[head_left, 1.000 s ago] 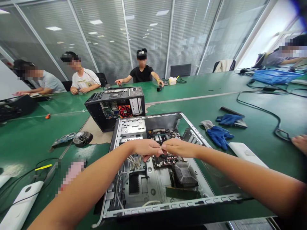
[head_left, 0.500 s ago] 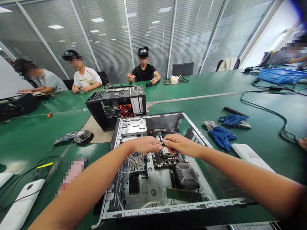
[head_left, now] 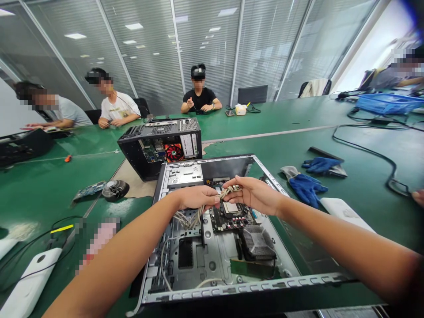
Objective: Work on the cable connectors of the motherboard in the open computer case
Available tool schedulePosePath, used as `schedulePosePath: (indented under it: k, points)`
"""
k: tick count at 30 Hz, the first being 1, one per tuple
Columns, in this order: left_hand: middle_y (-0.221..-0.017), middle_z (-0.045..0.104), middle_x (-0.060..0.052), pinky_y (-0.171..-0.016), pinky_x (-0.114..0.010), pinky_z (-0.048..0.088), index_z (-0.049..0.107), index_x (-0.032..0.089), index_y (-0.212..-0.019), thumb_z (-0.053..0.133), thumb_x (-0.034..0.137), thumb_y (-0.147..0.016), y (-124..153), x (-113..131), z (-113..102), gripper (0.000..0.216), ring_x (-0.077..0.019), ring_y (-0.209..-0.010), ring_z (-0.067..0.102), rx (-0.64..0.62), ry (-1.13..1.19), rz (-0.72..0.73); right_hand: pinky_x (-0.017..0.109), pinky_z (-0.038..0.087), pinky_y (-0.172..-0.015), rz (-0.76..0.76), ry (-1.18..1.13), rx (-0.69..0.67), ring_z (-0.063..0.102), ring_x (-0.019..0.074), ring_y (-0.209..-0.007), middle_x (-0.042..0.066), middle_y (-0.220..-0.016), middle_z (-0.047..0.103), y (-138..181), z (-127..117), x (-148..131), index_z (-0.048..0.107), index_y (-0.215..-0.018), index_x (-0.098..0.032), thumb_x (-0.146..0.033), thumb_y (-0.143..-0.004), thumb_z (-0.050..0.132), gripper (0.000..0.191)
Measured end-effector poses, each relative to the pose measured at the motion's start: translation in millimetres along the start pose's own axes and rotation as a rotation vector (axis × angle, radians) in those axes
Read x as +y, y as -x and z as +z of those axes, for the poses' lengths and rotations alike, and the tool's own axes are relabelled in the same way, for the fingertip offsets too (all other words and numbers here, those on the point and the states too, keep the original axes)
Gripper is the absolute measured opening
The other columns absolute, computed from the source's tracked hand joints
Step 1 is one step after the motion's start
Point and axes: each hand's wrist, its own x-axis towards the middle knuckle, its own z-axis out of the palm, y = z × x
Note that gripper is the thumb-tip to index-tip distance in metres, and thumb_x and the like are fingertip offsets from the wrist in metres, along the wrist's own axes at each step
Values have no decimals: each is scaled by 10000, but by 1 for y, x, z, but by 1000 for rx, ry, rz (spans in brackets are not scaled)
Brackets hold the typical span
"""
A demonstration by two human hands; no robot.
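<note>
An open silver computer case (head_left: 271, 279) lies flat on the green table in front of me. Inside it are a motherboard (head_left: 232, 216) and a dark finned heatsink (head_left: 257, 242). Both my hands hover over the board and grip a bundle of pale grey cables (head_left: 228, 191). My left hand (head_left: 195, 197) is closed round the bundle where it rises from the case's left side. My right hand (head_left: 253, 194) pinches the bundle's free end, lifted above the board.
A second black case (head_left: 159, 148) stands behind mine. Blue gloves (head_left: 306, 187) and a white slab (head_left: 344, 214) lie to the right, black cables (head_left: 380, 154) beyond. A loose board and fan (head_left: 114, 190) sit left. Three people sit at the table's far side, and another person's hand (head_left: 418, 196) shows at the right edge.
My hands have risen from the board and parted a little, drawing the cable bundle up and out between them. The person in black opposite pulled both hands in.
</note>
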Motion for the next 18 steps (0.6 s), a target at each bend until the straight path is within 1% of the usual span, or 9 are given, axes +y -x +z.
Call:
schedulePosePath:
  k: [3,4,6,8,10,12,14,18]
  points:
    - [-643,438,54,-554,-244,359,525,179,-966,512,438,-883,-1,-1,0,272,-98,-549,410,29,58,54,350,529,-803,-83,88,19,684,180,-851,96,-892,711,-1,-1,3,606,-1003,-145,-334,-902,529,228]
    - [-678,453,49,-559,-245,364,518,183,-965,518,445,-880,-1,-1,0,275,-95,-558,411,37,74,68,353,528,-802,-112,144,33,681,178,-850,93,-893,711,-1,-1,4,598,-1031,-150,-323,-879,565,233]
    - [-732,479,34,-581,-248,374,517,178,-898,514,462,-879,-1,-2,0,285,-95,-589,429,58,77,85,353,532,-778,-156,298,67,670,170,-810,80,-853,704,-2,-2,6,593,-1057,-151,-322,-854,599,266]
    - [-735,500,22,-610,-249,374,517,169,-823,488,480,-890,-2,-2,-1,320,-102,-628,457,87,45,89,343,534,-729,-184,464,93,650,159,-743,63,-783,685,-3,-2,6,603,-1038,-143,-336,-849,594,270]
    - [-707,525,14,-633,-250,369,537,164,-797,454,489,-904,-3,-2,-1,352,-111,-654,484,103,10,86,322,526,-673,-214,571,103,624,146,-687,47,-744,662,-2,-1,4,610,-1005,-142,-347,-847,581,261]
    - [-706,560,6,-654,-253,372,572,160,-811,468,468,-898,-3,-2,-2,337,-115,-666,502,106,-6,99,300,513,-627,-239,618,101,600,130,-643,38,-748,650,-1,0,2,603,-981,-149,-351,-843,569,247]
    - [-720,585,3,-671,-255,383,600,157,-825,521,425,-869,-4,-2,-2,283,-116,-672,514,110,-14,122,283,497,-590,-251,653,93,579,117,-609,31,-757,641,1,2,1,593,-951,-159,-357,-845,550,228]
    - [-711,606,-1,-655,-255,399,627,150,-839,581,398,-828,-5,-2,-2,253,-121,-665,534,111,-15,135,259,447,-531,-259,757,105,552,113,-574,22,-707,616,4,5,-2,586,-856,-165,-375,-863,503,226]
